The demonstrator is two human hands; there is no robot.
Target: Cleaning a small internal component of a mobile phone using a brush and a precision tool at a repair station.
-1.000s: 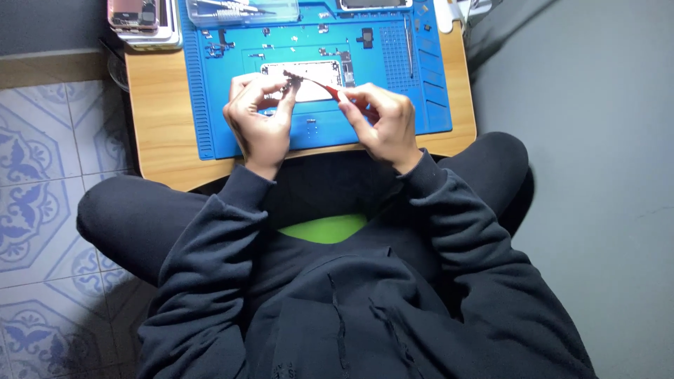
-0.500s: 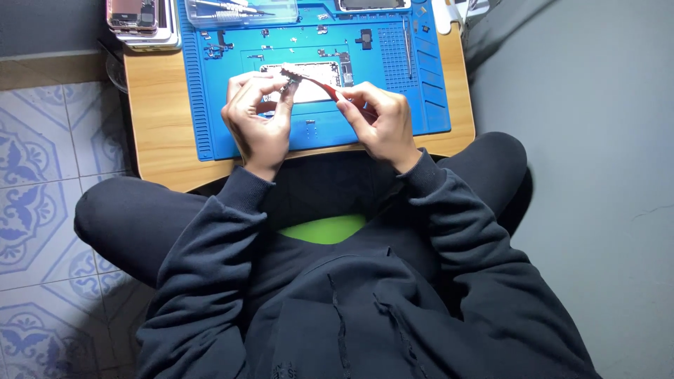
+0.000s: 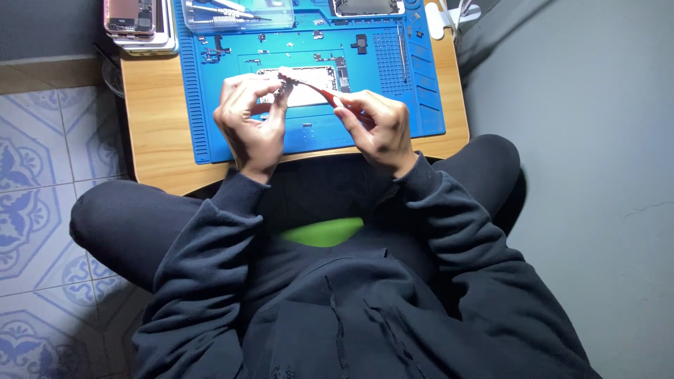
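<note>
Not much has changed over the last second, honestly. The person's left hand [image 3: 251, 126] still pinches a tiny dark part at its fingertips, raised just above the opened phone body [image 3: 298, 76] lying on the blue silicone repair mat [image 3: 421, 105]. The right hand [image 3: 375, 126] stays closed around slim red-handled tweezers [image 3: 316, 90], whose tip touches that part. Both hands have barely shifted, so it looks like slow fiddly work, still mid-step. A clear plastic tool tray [image 3: 239, 14] sits at the mat's far edge on the wooden table [image 3: 158, 126].
</note>
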